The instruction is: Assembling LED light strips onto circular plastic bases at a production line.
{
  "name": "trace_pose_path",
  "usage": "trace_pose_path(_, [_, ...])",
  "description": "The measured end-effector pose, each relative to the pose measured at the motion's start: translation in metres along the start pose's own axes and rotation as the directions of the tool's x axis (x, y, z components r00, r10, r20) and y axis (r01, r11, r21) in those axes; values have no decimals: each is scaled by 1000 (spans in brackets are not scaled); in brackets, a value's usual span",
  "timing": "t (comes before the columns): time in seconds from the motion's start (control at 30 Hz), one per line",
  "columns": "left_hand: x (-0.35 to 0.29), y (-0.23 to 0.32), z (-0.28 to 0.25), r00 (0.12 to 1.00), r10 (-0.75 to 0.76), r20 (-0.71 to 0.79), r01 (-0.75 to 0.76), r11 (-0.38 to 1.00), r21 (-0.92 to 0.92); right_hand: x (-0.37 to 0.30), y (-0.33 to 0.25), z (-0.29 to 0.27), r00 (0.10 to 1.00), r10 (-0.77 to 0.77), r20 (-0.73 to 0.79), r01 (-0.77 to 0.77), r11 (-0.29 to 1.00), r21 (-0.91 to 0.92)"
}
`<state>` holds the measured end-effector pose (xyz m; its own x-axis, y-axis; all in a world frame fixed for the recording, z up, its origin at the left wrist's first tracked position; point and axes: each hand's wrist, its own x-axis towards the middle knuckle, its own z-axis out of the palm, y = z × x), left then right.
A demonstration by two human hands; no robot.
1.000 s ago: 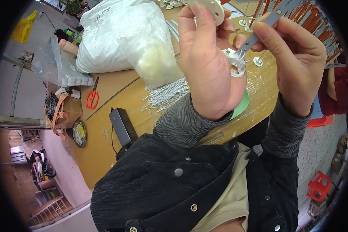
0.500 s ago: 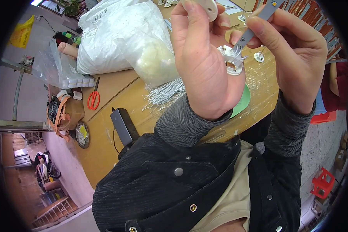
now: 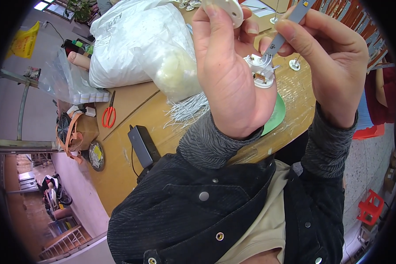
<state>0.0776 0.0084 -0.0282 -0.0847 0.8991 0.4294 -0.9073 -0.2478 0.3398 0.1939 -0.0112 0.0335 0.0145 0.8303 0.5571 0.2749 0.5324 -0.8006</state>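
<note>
Desk: brown wood [image 3: 112, 182] is carrying a bulging white bag [image 3: 127, 50], loose pale wires [image 3: 187, 110] and red-handled scissors [image 3: 109, 115].
Left hand [image 3: 233, 81]: thumb and fingers are pinching a white disc [image 3: 234, 11].
Right hand [image 3: 332, 57]: fingers are pinching a grey strip [image 3: 301, 13] above the desk.
White base [image 3: 256, 68]: sitting beside the left palm, leads joining it to the strip; its support is hiding.
Change: strip is tilting steeper than a second ago, both grips lasting; the joined end is probably being steadied.
</note>
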Motion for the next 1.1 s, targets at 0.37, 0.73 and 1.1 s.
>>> trace_pose_path(0.37, [7,8,6,995,-75,-60,73,997,-34,-7,24,-6,986,-156,65,156,988,-7])
trace_pose_path(0.73, [9,10,4,981,-189,-48,186,980,-70,1,12,10,993,-97,73,72,954,290])
trace_pose_path(1.1, [36,20,-19,960,142,-242,-122,988,93,-11,39,-26,1000,-3,17,1,989,147])
